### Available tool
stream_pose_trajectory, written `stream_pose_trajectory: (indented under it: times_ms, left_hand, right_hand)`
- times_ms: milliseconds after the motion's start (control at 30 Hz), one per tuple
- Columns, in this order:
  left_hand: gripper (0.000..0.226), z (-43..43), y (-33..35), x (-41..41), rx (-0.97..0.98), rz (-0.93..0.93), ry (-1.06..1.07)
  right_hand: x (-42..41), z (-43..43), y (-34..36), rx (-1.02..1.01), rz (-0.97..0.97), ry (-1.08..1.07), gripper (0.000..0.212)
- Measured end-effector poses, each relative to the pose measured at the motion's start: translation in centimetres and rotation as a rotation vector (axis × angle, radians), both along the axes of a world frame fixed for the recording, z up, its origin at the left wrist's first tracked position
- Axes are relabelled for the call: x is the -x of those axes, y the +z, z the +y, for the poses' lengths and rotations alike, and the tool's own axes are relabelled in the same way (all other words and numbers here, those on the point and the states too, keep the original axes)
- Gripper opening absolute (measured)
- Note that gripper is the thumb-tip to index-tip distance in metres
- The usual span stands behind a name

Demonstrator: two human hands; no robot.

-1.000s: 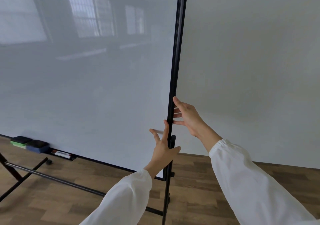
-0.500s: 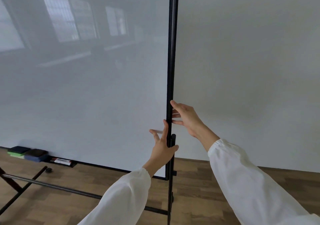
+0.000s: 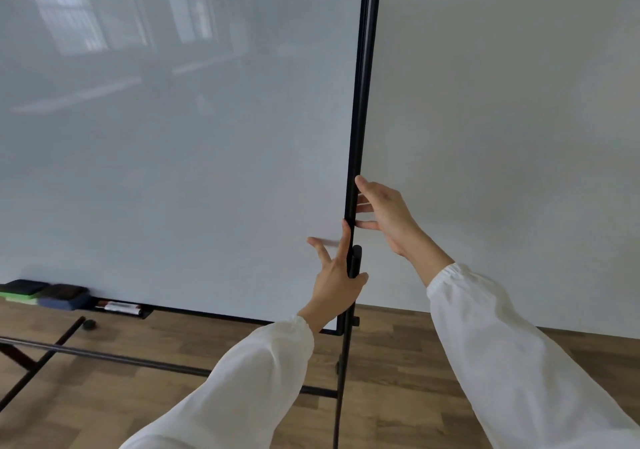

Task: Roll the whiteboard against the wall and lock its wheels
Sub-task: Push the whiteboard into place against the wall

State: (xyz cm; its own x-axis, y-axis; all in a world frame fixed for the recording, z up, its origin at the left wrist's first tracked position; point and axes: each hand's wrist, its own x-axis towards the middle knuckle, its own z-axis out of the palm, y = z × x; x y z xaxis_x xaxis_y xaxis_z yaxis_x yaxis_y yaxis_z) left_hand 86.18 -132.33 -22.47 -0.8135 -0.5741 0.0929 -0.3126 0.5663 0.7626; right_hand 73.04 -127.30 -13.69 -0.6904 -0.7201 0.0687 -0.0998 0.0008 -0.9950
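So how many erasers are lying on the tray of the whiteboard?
2. A green eraser sits at the far left of the tray, and a blue eraser lies just right of it. More may be hidden beyond the left edge of the view.

The wooden floor [image 3: 398, 362] is seen below; on it stands the whiteboard's black stand [image 3: 104, 357], and a small dark caster [image 3: 89, 324] rests near the left edge.

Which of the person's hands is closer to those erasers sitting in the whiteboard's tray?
The left hand. It grips the board's black side frame lower down, on the erasers' side. The right hand holds the frame higher, from the far side.
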Motion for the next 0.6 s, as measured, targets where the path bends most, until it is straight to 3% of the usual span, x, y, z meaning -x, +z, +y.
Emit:
stream_pose_trajectory:
  times_ms: [600]
  left_hand:
    - [0.109, 0.2, 0.6, 1.3, 0.002, -0.02, 0.062]
  right_hand:
    - [3.0, -0.6, -0.1, 0.002, -0.014, 0.122, 0.058]
